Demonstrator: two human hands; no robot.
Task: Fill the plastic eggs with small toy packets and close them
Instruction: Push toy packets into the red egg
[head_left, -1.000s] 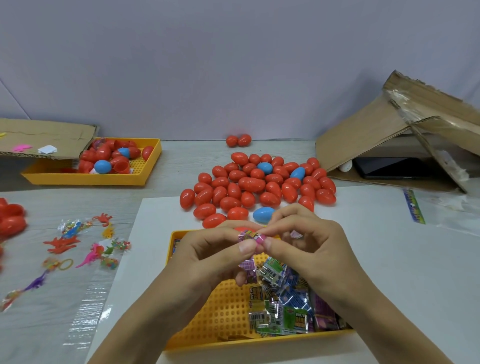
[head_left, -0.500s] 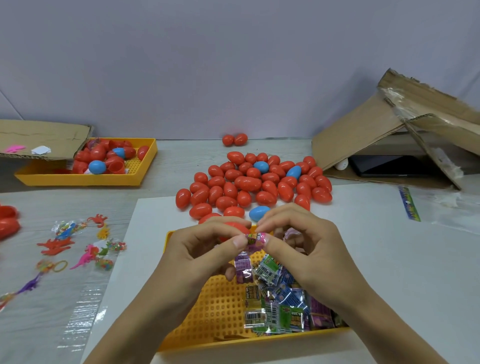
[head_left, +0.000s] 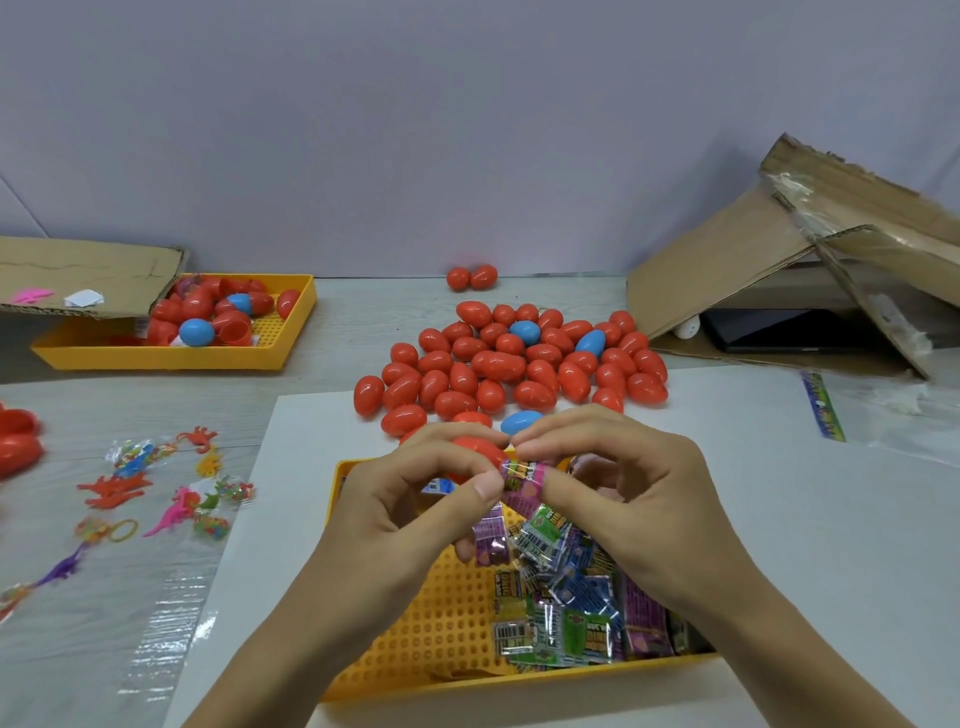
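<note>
A small pink-wrapped toy packet (head_left: 523, 482) sat pinched between the thumbs and forefingers of both hands, which met just above the near yellow perforated plastic tray (head_left: 415, 634). The left hand (head_left: 415, 499) also cupped a red plastic egg piece (head_left: 475, 453) behind the packet; whether it was a half or a whole egg could not be told. The right hand (head_left: 631, 493) gripped the packet's other end. The step looked like folding the packet small enough to fit; next it would need pressing into the shell and capping. That tray held a heap of printed packets (head_left: 566, 603) on its right side. Beyond the tray lay a loose pile of closed red and blue eggs (head_left: 519, 364); far left of it, a second yellow tray (head_left: 171, 356) held open egg halves.
</note>
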